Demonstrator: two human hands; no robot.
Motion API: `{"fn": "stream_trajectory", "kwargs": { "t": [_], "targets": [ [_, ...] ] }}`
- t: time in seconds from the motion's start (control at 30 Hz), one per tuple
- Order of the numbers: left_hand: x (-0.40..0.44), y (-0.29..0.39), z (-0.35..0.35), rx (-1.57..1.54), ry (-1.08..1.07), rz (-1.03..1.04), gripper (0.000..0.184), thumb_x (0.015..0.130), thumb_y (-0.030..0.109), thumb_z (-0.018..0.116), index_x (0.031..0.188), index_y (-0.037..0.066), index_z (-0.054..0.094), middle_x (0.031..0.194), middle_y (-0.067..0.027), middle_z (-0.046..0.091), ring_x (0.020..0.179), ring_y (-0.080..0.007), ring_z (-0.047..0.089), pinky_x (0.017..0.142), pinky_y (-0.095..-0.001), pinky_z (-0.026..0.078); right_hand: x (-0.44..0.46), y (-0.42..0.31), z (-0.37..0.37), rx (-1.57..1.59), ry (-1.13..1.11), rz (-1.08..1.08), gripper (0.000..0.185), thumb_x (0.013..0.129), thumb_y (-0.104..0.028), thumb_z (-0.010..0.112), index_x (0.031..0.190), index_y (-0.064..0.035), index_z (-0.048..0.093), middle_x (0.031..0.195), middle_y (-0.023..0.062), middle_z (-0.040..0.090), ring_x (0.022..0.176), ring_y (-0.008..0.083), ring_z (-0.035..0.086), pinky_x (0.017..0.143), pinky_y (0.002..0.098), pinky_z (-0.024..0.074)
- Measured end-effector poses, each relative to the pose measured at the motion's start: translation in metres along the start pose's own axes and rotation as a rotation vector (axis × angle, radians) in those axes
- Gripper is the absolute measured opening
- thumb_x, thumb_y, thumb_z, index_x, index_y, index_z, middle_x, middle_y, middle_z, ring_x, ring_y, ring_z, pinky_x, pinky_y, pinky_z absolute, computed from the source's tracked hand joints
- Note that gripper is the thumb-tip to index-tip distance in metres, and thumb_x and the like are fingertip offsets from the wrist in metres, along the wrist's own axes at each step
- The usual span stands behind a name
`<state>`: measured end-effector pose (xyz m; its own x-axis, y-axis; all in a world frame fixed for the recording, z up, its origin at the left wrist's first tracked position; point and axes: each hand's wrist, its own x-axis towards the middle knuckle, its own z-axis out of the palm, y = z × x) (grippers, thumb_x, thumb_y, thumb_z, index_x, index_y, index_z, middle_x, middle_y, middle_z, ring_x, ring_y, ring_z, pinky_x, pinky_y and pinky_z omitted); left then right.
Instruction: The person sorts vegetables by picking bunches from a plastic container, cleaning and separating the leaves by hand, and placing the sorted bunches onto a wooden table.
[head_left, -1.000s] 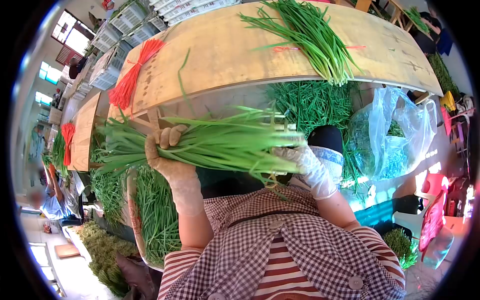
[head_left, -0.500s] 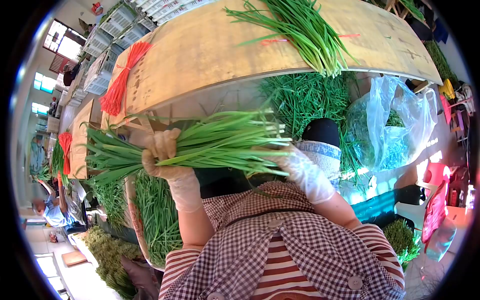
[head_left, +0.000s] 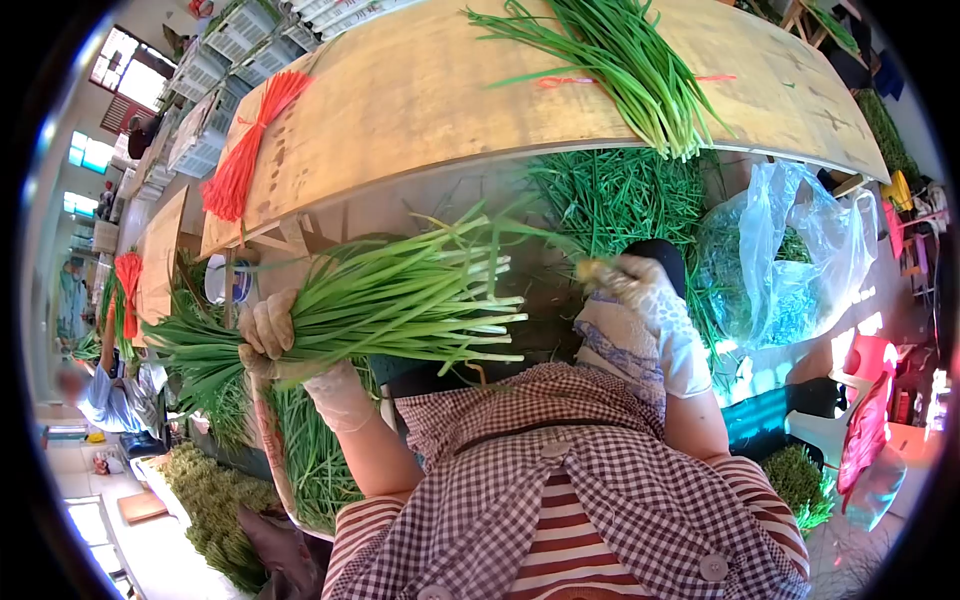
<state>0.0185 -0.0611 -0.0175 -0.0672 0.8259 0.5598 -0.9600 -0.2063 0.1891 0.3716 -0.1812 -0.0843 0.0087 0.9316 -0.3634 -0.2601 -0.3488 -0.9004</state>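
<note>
My left hand (head_left: 272, 330), in a pale glove, is wrapped round a thick bunch of long green leafy stalks (head_left: 390, 295). The bunch lies sideways in front of my lap, its pale cut ends toward the right. Right of those ends, my right hand (head_left: 635, 282), also gloved, is closed in a pinch on a thin green leaf (head_left: 535, 232) that trails left toward the bunch. Beyond, another bunch of stalks (head_left: 640, 80) rests on the wooden table (head_left: 420, 90) across a red tie.
Red ties (head_left: 255, 150) lie at the table's left end. Loose greens (head_left: 620, 200) are heaped below the table, beside a clear plastic bag (head_left: 785, 260). A basket of greens (head_left: 310, 450) stands at my left. A person in blue (head_left: 115, 400) is at the far left.
The bunch has moved left with my left hand. My right hand has come away from the cut ends to the right, with a thin leaf in its fingers.
</note>
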Motion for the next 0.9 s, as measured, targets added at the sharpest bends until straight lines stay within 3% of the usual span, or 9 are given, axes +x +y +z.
{"fn": "stream_trajectory", "kwargs": {
  "t": [0.07, 0.13, 0.27, 0.43, 0.53, 0.6, 0.73, 0.83, 0.9],
  "targets": [
    [-0.003, -0.015, 0.010, 0.029, -0.015, -0.028, 0.019, 0.080, 0.017, 0.065, 0.070, 0.016, 0.049, 0.055, 0.0064, 0.047, 0.053, -0.0088, 0.045, 0.080, -0.0281, 0.041, -0.009, -0.024, 0.025, -0.062, -0.125, 0.172, 0.041, 0.087, -0.038, 0.066, 0.103, 0.0004, 0.069, 0.097, 0.0125, 0.069, 0.088, 0.0177, 0.064, 0.084, 0.0295, 0.0497],
    [-0.004, -0.021, 0.001, 0.067, -0.143, -0.110, 0.020, 0.082, 0.019, 0.063, 0.071, 0.016, 0.047, 0.056, 0.0054, 0.047, 0.054, -0.0095, 0.046, 0.087, -0.0322, 0.040, 0.001, -0.015, 0.055, -0.256, -0.035, 0.005, 0.041, 0.086, -0.037, 0.068, 0.105, -0.0009, 0.069, 0.098, 0.0114, 0.069, 0.093, 0.0168, 0.062, 0.087, 0.0283, 0.0475],
    [-0.008, -0.031, 0.003, 0.094, -0.130, -0.121, 0.022, 0.082, 0.019, 0.064, 0.069, 0.017, 0.046, 0.055, 0.0056, 0.047, 0.052, -0.0088, 0.045, 0.079, -0.0303, 0.040, 0.013, -0.014, 0.087, 0.016, -0.194, 0.004, 0.029, 0.088, -0.019, 0.067, 0.107, 0.0023, 0.066, 0.098, 0.0099, 0.069, 0.091, 0.0134, 0.061, 0.085, 0.0246, 0.0468],
    [-0.003, -0.012, 0.001, -0.020, -0.034, -0.048, 0.023, 0.083, 0.019, 0.063, 0.069, 0.018, 0.045, 0.056, 0.0076, 0.045, 0.054, -0.0079, 0.045, 0.084, -0.0324, 0.042, 0.004, -0.005, 0.056, 0.133, -0.185, 0.040, 0.021, 0.093, -0.018, 0.059, 0.099, 0.0018, 0.065, 0.078, 0.0097, 0.068, 0.067, 0.0178, 0.066, 0.064, 0.0301, 0.0555],
    [-0.004, 0.005, -0.012, -0.109, -0.031, -0.015, 0.023, 0.082, 0.017, 0.064, 0.069, 0.018, 0.045, 0.055, 0.0085, 0.046, 0.055, -0.0080, 0.046, 0.085, -0.0323, 0.042, 0.018, 0.017, 0.017, 0.090, 0.182, -0.015, 0.022, 0.095, -0.019, 0.055, 0.103, -0.0009, 0.065, 0.073, 0.0079, 0.066, 0.057, 0.0156, 0.062, 0.052, 0.0249, 0.0517],
    [-0.005, 0.006, -0.010, -0.121, -0.023, -0.028, 0.024, 0.082, 0.016, 0.065, 0.069, 0.017, 0.045, 0.055, 0.0085, 0.046, 0.055, -0.0081, 0.046, 0.084, -0.0311, 0.042, 0.028, 0.016, 0.007, -0.043, 0.134, -0.230, 0.025, 0.094, -0.021, 0.058, 0.109, -0.0025, 0.065, 0.075, 0.0062, 0.068, 0.062, 0.0142, 0.063, 0.059, 0.0236, 0.0515],
    [-0.008, -0.018, -0.007, -0.094, -0.039, -0.150, 0.024, 0.083, 0.018, 0.063, 0.068, 0.017, 0.044, 0.055, 0.0073, 0.044, 0.055, -0.0088, 0.044, 0.084, -0.0292, 0.041, 0.019, -0.029, 0.057, -0.187, -0.100, -0.216, 0.030, 0.085, -0.025, 0.070, 0.107, -0.0042, 0.069, 0.091, 0.0045, 0.071, 0.086, 0.0116, 0.062, 0.084, 0.0251, 0.0470],
    [-0.013, -0.029, -0.015, -0.069, -0.004, -0.165, 0.025, 0.084, 0.019, 0.062, 0.067, 0.017, 0.043, 0.057, 0.0063, 0.044, 0.058, -0.0098, 0.044, 0.082, -0.0287, 0.039, 0.028, -0.020, 0.081, 0.134, -0.021, -0.091, 0.022, 0.084, -0.016, 0.071, 0.099, -0.0006, 0.071, 0.093, 0.0058, 0.070, 0.083, 0.0109, 0.062, 0.081, 0.0234, 0.0470],
    [-0.013, -0.023, -0.014, -0.190, 0.157, -0.139, 0.027, 0.085, 0.020, 0.062, 0.067, 0.017, 0.042, 0.059, 0.0065, 0.044, 0.059, -0.0103, 0.043, 0.076, -0.0295, 0.039, 0.026, -0.017, 0.073, 0.005, -0.055, -0.199, 0.020, 0.084, -0.013, 0.070, 0.098, 0.0012, 0.070, 0.093, 0.0079, 0.070, 0.081, 0.0124, 0.063, 0.079, 0.0239, 0.0484]
  ]
}}
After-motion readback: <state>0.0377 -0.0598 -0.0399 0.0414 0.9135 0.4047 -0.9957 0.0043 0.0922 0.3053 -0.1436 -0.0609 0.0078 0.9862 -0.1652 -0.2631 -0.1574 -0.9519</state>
